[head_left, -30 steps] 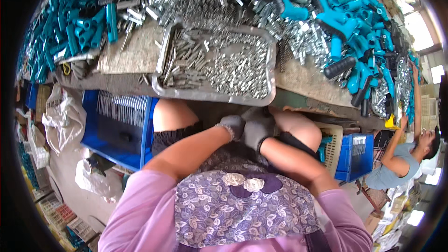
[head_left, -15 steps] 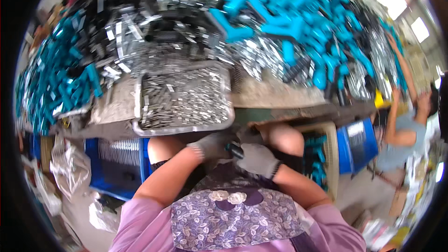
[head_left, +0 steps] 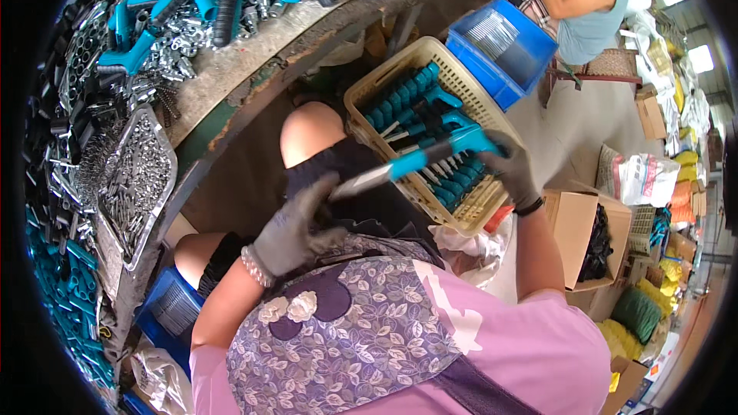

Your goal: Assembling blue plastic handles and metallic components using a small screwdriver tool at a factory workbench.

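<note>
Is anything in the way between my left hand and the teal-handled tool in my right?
Nothing visible. Your left hand is beside the grey end of the teal-handled tool, though contact is unclear. Your right hand grips it; the beige basket lies beyond the tool, not between.

I see gloved left hand (head_left: 288, 234) just ahead of apron (head_left: 338, 342), fingers (head_left: 318, 190) parted; left forearm (head_left: 228, 306) slanting up from apron's left. Gloved right hand (head_left: 509, 169) farther out, ahead-right of apron, curled in grip; right forearm (head_left: 540, 253) nearly upright.
</note>
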Action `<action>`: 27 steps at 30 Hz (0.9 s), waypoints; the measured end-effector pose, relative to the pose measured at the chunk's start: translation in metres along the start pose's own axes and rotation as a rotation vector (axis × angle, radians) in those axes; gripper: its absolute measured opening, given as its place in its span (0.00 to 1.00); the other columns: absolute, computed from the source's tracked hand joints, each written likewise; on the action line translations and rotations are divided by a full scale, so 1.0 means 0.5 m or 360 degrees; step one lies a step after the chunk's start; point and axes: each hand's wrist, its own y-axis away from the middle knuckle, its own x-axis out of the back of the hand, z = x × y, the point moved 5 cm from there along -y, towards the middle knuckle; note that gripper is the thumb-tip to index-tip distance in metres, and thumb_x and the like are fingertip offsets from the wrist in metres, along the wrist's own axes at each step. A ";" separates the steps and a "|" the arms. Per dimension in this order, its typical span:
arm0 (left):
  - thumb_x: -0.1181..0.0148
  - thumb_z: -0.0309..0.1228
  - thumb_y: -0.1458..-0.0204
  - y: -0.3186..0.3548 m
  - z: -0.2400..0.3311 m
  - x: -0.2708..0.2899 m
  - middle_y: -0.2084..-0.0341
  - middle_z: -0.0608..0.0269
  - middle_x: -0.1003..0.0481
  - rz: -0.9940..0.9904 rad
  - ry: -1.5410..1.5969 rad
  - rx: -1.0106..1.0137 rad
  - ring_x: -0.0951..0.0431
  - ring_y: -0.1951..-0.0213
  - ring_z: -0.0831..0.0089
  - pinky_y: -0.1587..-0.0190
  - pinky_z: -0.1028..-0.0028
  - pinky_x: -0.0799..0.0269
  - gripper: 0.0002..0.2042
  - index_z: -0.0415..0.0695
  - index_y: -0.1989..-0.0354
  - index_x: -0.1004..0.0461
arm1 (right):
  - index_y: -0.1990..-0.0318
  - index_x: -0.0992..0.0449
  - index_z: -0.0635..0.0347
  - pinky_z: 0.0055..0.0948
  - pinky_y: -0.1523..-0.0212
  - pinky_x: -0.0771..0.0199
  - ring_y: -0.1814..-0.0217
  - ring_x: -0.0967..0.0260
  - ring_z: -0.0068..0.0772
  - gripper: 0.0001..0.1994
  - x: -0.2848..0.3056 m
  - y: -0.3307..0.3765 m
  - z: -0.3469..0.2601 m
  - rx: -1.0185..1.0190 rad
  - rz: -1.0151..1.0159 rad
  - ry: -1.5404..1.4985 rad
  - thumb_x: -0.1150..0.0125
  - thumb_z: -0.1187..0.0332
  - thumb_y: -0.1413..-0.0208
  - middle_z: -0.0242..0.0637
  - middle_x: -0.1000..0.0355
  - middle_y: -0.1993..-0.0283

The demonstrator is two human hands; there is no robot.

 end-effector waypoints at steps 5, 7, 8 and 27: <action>0.37 0.25 0.43 -0.001 -0.029 0.042 0.44 0.56 0.28 0.0418 0.0164 0.0185 0.25 0.47 0.68 0.42 0.69 0.30 0.31 0.37 0.31 0.41 | 0.45 0.24 0.67 0.20 0.78 0.31 0.76 0.32 0.17 0.25 0.214 -0.032 0.205 -0.0435 0.0400 0.0257 0.30 0.64 0.49 0.36 0.22 0.65; 0.39 0.24 0.43 0.043 -0.064 0.051 0.44 0.56 0.28 0.0443 0.0279 0.0329 0.26 0.47 0.68 0.41 0.69 0.30 0.30 0.37 0.32 0.41 | 0.44 0.24 0.66 0.21 0.75 0.29 0.74 0.30 0.19 0.25 0.238 -0.057 0.273 -0.0442 0.0283 0.0340 0.30 0.65 0.50 0.35 0.21 0.64; 0.38 0.24 0.44 0.062 -0.077 0.059 0.46 0.56 0.27 0.0537 0.0237 0.0280 0.24 0.49 0.68 0.44 0.70 0.28 0.29 0.38 0.33 0.38 | 0.44 0.24 0.65 0.22 0.71 0.27 0.72 0.29 0.21 0.26 0.238 -0.072 0.305 -0.0413 0.0256 0.0377 0.29 0.65 0.50 0.35 0.21 0.64; 0.37 0.29 0.44 0.379 -0.143 0.108 0.53 0.48 0.24 0.1034 -0.0067 0.0503 0.23 0.50 0.57 0.45 0.66 0.28 0.20 0.38 0.44 0.28 | 0.53 0.19 0.62 0.39 0.49 0.25 0.51 0.24 0.41 0.16 -0.430 -0.225 0.196 -0.0089 -0.1847 0.2255 0.47 0.60 0.37 0.49 0.22 0.54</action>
